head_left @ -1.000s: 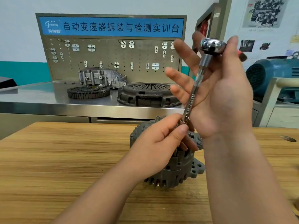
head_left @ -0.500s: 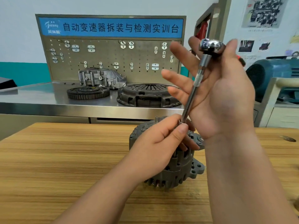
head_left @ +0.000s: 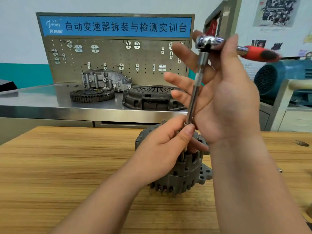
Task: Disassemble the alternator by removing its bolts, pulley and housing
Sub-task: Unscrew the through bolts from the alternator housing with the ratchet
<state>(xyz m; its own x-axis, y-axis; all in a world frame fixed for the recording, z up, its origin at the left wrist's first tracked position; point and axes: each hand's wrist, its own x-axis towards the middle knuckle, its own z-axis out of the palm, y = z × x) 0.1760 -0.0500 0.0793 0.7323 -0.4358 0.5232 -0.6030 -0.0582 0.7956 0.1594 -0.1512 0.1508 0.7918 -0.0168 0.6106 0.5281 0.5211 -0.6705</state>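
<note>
Ratchet (head_left: 207, 42) has swung. Its red grip (head_left: 258, 54) now sticks out to the right, clear of the right hand (head_left: 233, 105); a second ago it was tucked behind the palm.

Extension (head_left: 194, 97) hasn't shifted: near upright, lower end on top of the alternator (head_left: 184, 179).

- **Right hand:** thumb and forefinger pinch the ratchet head, other fingers spread straight behind the extension.
- **Left hand (head_left: 162, 152):** same spot, thumb and fingers pinched round the extension's lower end, steadying it.
- **Alternator:** stands on end on the wood bench (head_left: 67, 166), near the far edge, right of middle, still in one piece.

Reads as part of a turn on a top bolt, so probably still the bolt stage. Can't tell if the bolt is loosening, since the fingers hide it. Pulley not visible.
</note>
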